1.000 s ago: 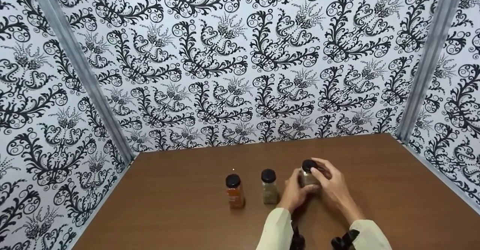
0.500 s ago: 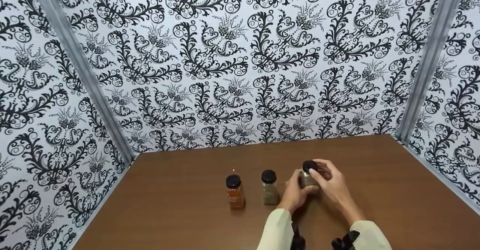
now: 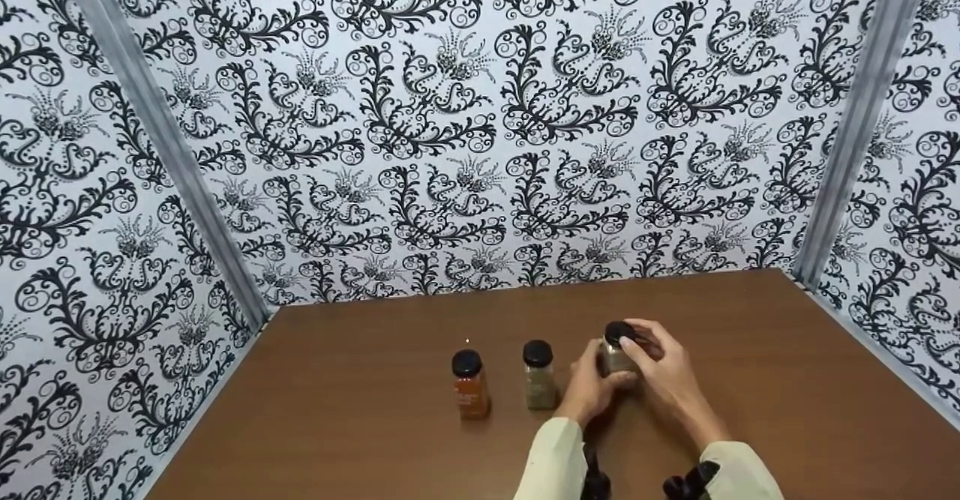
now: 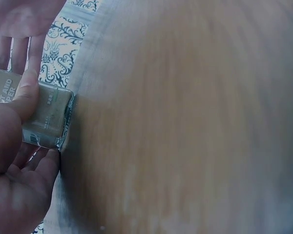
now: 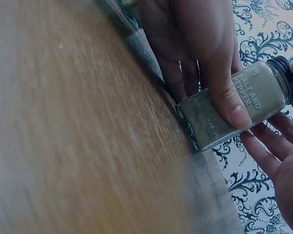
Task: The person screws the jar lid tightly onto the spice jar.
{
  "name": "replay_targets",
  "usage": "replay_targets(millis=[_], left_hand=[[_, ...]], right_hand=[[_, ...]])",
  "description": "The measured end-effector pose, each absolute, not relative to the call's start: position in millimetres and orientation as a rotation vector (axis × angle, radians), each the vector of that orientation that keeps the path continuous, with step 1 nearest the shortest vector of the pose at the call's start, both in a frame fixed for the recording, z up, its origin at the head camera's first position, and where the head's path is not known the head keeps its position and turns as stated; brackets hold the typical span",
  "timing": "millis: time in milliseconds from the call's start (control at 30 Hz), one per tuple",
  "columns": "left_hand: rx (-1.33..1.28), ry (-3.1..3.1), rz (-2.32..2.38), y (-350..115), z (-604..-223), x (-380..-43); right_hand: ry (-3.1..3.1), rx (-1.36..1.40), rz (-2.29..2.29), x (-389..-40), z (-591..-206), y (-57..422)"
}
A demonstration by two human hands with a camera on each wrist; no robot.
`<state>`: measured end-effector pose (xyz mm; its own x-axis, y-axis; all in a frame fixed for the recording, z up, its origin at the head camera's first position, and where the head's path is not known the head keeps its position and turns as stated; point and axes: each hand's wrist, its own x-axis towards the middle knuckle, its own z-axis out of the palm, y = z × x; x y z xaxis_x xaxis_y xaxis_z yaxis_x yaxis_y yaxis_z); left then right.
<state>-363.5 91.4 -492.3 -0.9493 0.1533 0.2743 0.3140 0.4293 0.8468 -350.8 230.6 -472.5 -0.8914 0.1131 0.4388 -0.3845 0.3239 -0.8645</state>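
Observation:
A clear glass spice jar (image 3: 616, 362), labelled salt and pepper with a pale brown powder inside, stands upright at the right of the table. My left hand (image 3: 589, 386) grips its body, thumb across the front in the right wrist view. My right hand (image 3: 666, 369) holds the black screw lid (image 3: 619, 332) from the right, with thumb and fingers around it. The lid sits on the neck, and the jar's base (image 5: 188, 127) meets the tabletop. In the left wrist view the lid is out of frame; only the lower jar body (image 4: 50, 114) shows.
Left of my hands stands a jar of greenish spice (image 3: 539, 384) with a black lid. Further left is a jar of orange-red spice (image 3: 471, 393), also black-lidded. The brown wooden table (image 3: 360, 380) ends at patterned wall panels (image 3: 450, 148).
Both hands stay on the jar. The right thumb shifts only very slightly at the lid; the other jars have not moved.

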Motion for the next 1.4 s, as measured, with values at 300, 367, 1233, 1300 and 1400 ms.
replay_targets(millis=[300,367,1233,1300,1400], left_hand=[[-0.413,-2.513,-1.585,90.8,-491.7,-364.6],[-0.418,-2.509,-1.590,90.7,-492.0,-365.6],[-0.438,-2.519,-1.539,90.5,-492.5,-364.7],[-0.442,-2.516,-1.536,90.6,-492.7,-364.6],[-0.449,-2.517,-1.519,90.5,-492.3,-364.5]], right_hand=[[-2.170,0.235,1.605,-351.9,-472.6,229.6],[-2.171,0.249,1.584,-353.2,-472.9,230.1],[-2.236,0.213,1.531,-352.8,-475.3,231.3],[-2.223,0.215,1.527,-352.4,-475.2,230.8],[-2.216,0.209,1.526,-351.9,-474.4,230.1]])
